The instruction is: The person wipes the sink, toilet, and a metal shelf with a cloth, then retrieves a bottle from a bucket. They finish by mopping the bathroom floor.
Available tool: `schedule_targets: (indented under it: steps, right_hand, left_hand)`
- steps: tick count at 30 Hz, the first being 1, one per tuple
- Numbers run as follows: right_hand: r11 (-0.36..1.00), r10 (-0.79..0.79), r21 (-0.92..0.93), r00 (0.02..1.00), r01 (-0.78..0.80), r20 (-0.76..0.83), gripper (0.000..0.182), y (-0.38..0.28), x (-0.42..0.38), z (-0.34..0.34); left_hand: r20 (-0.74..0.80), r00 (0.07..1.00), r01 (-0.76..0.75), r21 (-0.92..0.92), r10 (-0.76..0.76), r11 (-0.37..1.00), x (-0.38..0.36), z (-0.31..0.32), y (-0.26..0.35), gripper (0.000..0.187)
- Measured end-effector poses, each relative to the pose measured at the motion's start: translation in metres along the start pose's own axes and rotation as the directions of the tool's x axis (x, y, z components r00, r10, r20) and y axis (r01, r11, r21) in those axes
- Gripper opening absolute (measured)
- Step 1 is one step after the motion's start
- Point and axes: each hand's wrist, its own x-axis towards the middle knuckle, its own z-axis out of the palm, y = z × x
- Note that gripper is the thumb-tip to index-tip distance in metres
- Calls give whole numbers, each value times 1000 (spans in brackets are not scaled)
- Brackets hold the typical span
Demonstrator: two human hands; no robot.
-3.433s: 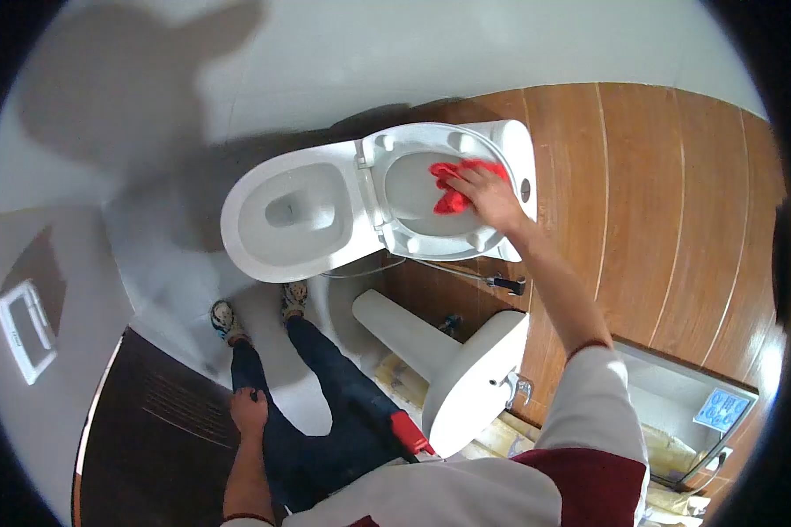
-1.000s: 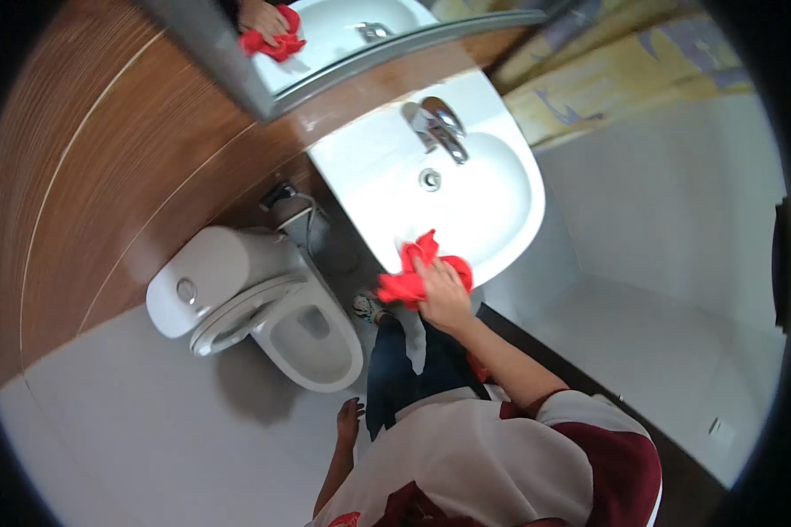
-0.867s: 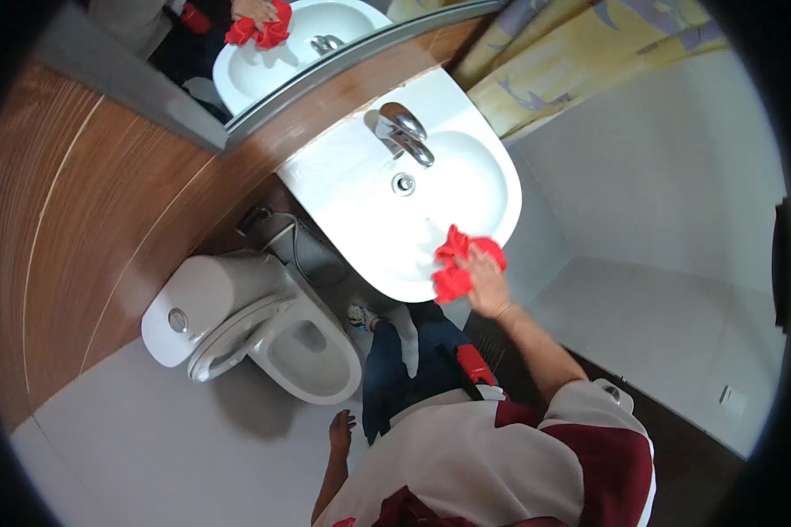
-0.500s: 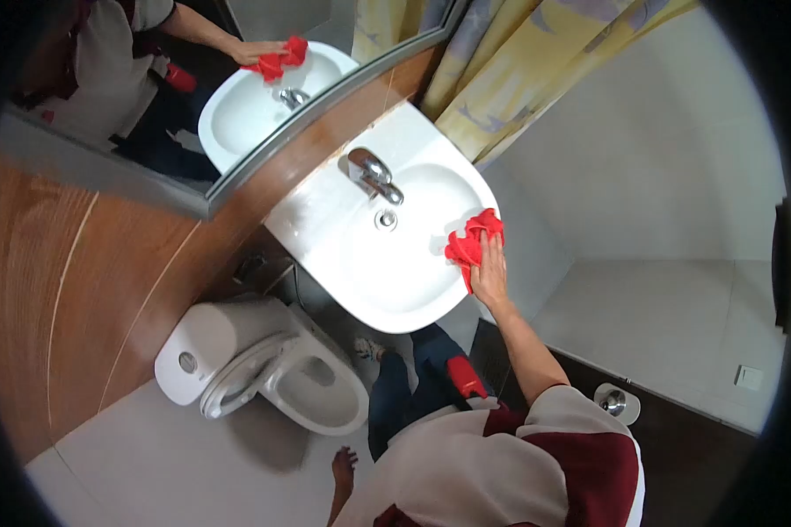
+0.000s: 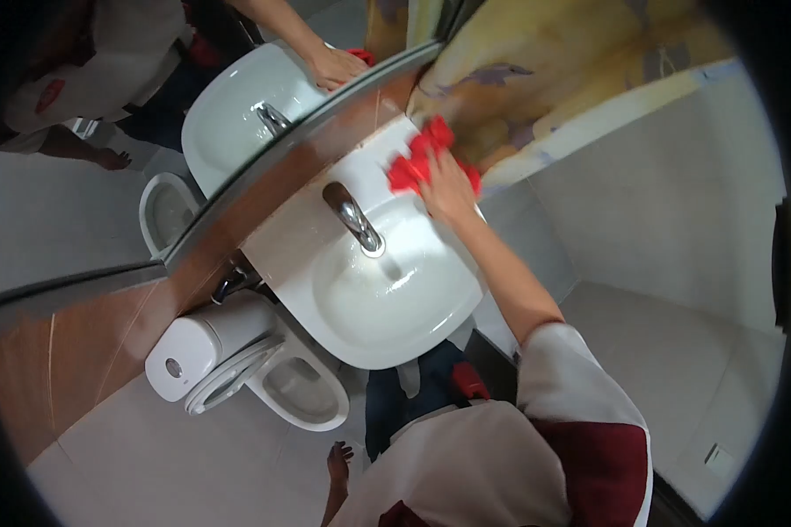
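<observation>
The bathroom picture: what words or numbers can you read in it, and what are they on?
None: I can't read any words or numbers here.
Red badge on the shirt, seen in the mirror: too small and blurred to read.
Tiny mark on the toilet tank: too small to read.
Red cloth and sink: no writing that I can see.
</observation>
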Motion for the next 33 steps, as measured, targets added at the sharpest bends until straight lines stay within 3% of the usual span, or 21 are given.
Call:
schedule_targets:
  steps: [2,3,6,8,9,11,12,14,16,18,20,22,25,26,28,30,31,32,33]
  right_hand:
    - [999,46,-15,991,-44,129,72,34,-68,-14]
    - [997,63,-59,979,-52,192,73,41,-90,-19]
    - [997,36,-71,972,-20,231,73,34,-77,-22]
    - [998,-48,-28,988,52,145,70,15,-15,-10]
    - [996,-74,-36,997,75,28,67,2,19,-1]
    - [998,-62,-12,997,62,-52,64,-21,64,6]
    - [1000,-23,15,997,24,-77,63,-29,70,10]
    - [970,-210,-134,976,201,-61,66,-28,41,31]
    - [930,-361,87,931,356,49,75,-43,-4,20]
    - [911,-402,-23,896,413,189,73,-19,0,11]
    - [950,-269,-147,961,275,63,67,2,26,4]
    - [995,-95,0,994,95,-57,59,-1,55,3]
    - [992,-113,70,978,102,173,51,-52,45,20]
    - [952,-302,25,947,306,-114,48,-61,13,40]
    - [871,-445,191,892,453,-83,50,-47,-12,31]
    - [913,-391,100,918,396,-69,50,-9,-1,19]
    - [955,-273,108,960,277,-54,50,-7,12,-2]
    - [980,-194,12,964,200,-179,50,-7,32,7]
    - [985,-148,54,967,163,-209,50,-19,42,19]
  left_hand:
    - [10,999,34,-96,-33,995,-5,30,6,59]
    - [10,988,153,-77,-153,985,-7,42,6,56]
    - [27,988,153,-79,-151,985,-18,81,12,53]
    - [-11,998,-63,-135,62,989,2,100,25,52]
    - [-47,987,-158,-129,153,979,14,108,43,52]
    - [-118,951,-305,-202,286,931,24,121,112,48]
    - [-138,940,-338,-229,314,913,19,126,153,48]
    - [-165,905,-423,-237,392,875,-9,137,233,50]
    - [-121,894,-447,-213,431,869,-4,141,248,51]
    - [-60,912,-410,-163,406,898,16,135,219,51]
    - [-84,948,-316,-171,306,933,12,120,200,52]
    - [-122,977,-196,-222,172,955,10,100,170,52]
    - [-111,987,-134,-164,117,977,33,72,137,53]
    - [-99,986,-150,-140,137,979,36,66,140,53]
    - [-73,984,-172,-87,166,981,30,53,146,53]
    - [-64,987,-159,-145,151,977,31,33,138,54]
    - [-67,988,-146,-117,138,982,29,22,137,56]
    - [-67,991,-124,-90,118,988,27,14,134,58]
    - [-38,990,-136,-50,134,989,25,7,130,59]
